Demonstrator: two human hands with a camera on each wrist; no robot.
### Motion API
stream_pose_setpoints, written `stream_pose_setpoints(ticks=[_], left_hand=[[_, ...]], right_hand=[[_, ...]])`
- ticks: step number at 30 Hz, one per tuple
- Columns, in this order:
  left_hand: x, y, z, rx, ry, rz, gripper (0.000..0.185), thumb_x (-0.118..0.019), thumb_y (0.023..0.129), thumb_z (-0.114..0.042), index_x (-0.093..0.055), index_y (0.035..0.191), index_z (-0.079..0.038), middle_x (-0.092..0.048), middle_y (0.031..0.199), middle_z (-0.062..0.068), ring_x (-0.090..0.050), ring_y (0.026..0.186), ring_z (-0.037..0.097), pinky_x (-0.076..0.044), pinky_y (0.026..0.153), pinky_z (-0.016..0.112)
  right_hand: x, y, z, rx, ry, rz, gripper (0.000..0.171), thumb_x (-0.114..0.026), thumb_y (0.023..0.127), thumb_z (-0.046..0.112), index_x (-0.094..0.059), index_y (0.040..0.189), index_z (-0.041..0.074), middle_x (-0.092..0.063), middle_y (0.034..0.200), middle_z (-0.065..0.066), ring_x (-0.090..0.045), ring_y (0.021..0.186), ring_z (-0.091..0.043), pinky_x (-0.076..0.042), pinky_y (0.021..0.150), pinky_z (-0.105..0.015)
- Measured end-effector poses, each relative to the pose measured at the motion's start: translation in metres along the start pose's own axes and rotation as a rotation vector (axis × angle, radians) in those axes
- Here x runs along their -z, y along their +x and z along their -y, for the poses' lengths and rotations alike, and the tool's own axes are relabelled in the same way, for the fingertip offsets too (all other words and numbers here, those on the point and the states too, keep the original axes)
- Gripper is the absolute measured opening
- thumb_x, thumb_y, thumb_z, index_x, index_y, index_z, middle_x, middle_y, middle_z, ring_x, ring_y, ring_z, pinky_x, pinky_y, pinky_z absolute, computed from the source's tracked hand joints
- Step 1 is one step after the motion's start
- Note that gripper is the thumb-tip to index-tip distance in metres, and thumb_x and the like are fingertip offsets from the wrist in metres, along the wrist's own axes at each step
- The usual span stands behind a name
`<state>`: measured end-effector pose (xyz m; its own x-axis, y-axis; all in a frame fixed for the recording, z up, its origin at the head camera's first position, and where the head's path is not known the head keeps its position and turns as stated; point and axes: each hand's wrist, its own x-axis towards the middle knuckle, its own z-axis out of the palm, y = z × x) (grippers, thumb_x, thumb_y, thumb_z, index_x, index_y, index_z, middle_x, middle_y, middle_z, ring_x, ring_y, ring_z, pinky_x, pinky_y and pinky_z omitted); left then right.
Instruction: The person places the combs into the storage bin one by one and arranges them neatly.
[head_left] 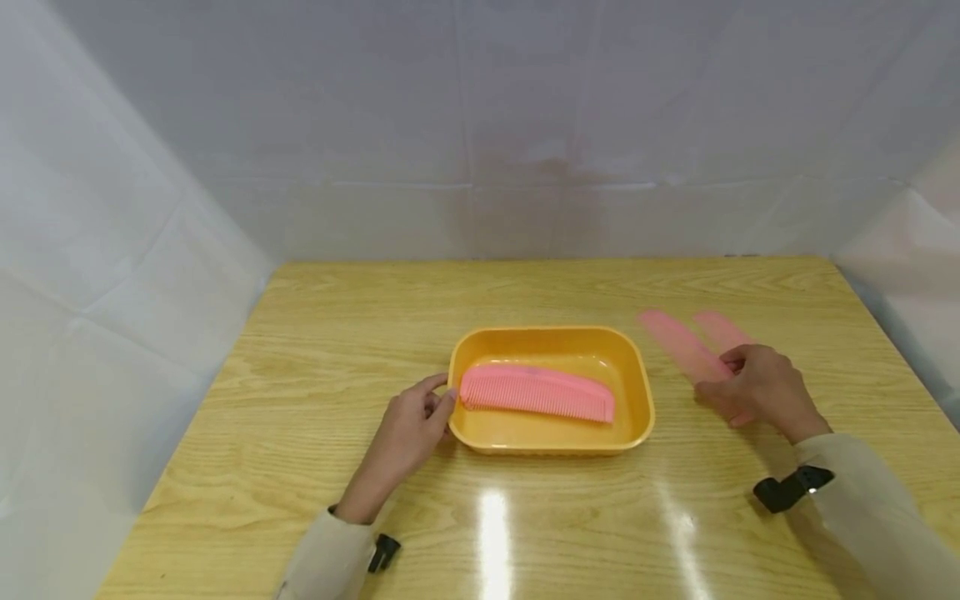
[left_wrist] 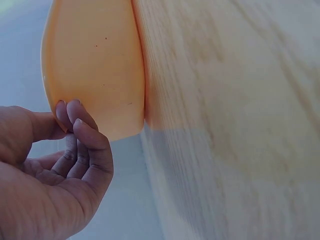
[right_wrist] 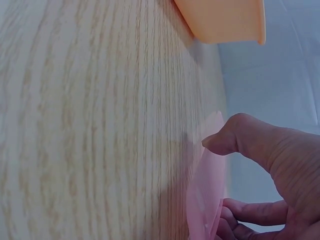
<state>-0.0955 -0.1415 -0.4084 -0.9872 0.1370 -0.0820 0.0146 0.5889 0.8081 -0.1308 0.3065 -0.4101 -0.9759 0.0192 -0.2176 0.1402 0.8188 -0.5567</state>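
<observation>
A yellow plastic basin [head_left: 551, 450] stands on the wooden table, with a pink comb [head_left: 536, 390] lying inside, teeth toward the front. My left hand [head_left: 412, 421] pinches the basin's left rim between thumb and fingertips; the left wrist view shows the thumb against the edge of the orange-looking wall [left_wrist: 100, 65]. To the right of the basin, my right hand [head_left: 761, 390] grips a pink comb [head_left: 682, 346], blurred in the head view. Beside it, a second pink comb [head_left: 722, 329] is partly covered by that hand. In the right wrist view the gripped comb [right_wrist: 207, 185] is close over the table.
The wooden table [head_left: 337, 333] has pale sheeting behind it and at both sides. Black straps with small mounts [head_left: 791, 487] sit on the wrists over light sleeves. Bright reflections lie on the table's front part.
</observation>
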Motion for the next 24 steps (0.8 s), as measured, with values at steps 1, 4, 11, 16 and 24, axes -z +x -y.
stream_pose_setpoints(ticks=[1,4,11,16,24], left_hand=[[0.0000,0.0000,0.0001,0.000,0.001,-0.001,0.042,-0.054,0.106,-0.021,-0.055,0.142,0.002,-0.063,0.076,0.001,-0.064,0.065,0.023,-0.046,0.050,0.027],[-0.0001,0.0002,0.0004,-0.004,0.001,-0.004,0.042,-0.055,0.106,-0.021,-0.055,0.142,0.002,-0.063,0.076,0.001,-0.064,0.065,0.023,-0.046,0.050,0.027],[0.0000,0.0002,0.0005,-0.012,-0.002,-0.001,0.042,-0.055,0.106,-0.021,-0.055,0.142,0.003,-0.063,0.076,0.001,-0.064,0.065,0.024,-0.047,0.050,0.028],[0.0000,0.0001,0.0007,-0.015,-0.005,0.000,0.042,-0.055,0.106,-0.021,-0.055,0.142,0.003,-0.064,0.075,0.001,-0.065,0.066,0.024,-0.047,0.050,0.028],[0.0001,0.0010,0.0011,-0.027,-0.006,-0.001,0.042,-0.055,0.106,-0.020,-0.055,0.141,0.003,-0.063,0.075,0.001,-0.065,0.065,0.023,-0.047,0.050,0.027]], right_hand=[[0.0003,0.0001,-0.0003,0.003,-0.008,-0.001,0.080,-0.083,0.079,0.040,-0.053,0.126,-0.018,-0.062,0.113,-0.035,-0.068,0.057,-0.019,-0.055,0.063,-0.034],[0.0003,0.0005,0.0003,-0.004,0.006,0.010,0.080,-0.083,0.080,0.039,-0.052,0.127,-0.018,-0.061,0.116,-0.036,-0.069,0.057,-0.020,-0.056,0.062,-0.036],[0.0017,0.0026,0.0010,-0.004,-0.023,0.021,0.081,-0.083,0.079,0.040,-0.054,0.126,-0.018,-0.060,0.117,-0.034,-0.067,0.065,-0.018,-0.057,0.064,-0.038],[0.0027,0.0037,0.0014,0.012,-0.027,0.032,0.081,-0.083,0.079,0.040,-0.055,0.127,-0.018,-0.061,0.117,-0.034,-0.068,0.073,-0.023,-0.058,0.064,-0.038],[0.0051,0.0042,0.0035,0.032,-0.051,0.045,0.081,-0.084,0.078,0.041,-0.056,0.125,-0.018,-0.063,0.115,-0.032,-0.068,0.080,-0.027,-0.057,0.071,-0.044]])
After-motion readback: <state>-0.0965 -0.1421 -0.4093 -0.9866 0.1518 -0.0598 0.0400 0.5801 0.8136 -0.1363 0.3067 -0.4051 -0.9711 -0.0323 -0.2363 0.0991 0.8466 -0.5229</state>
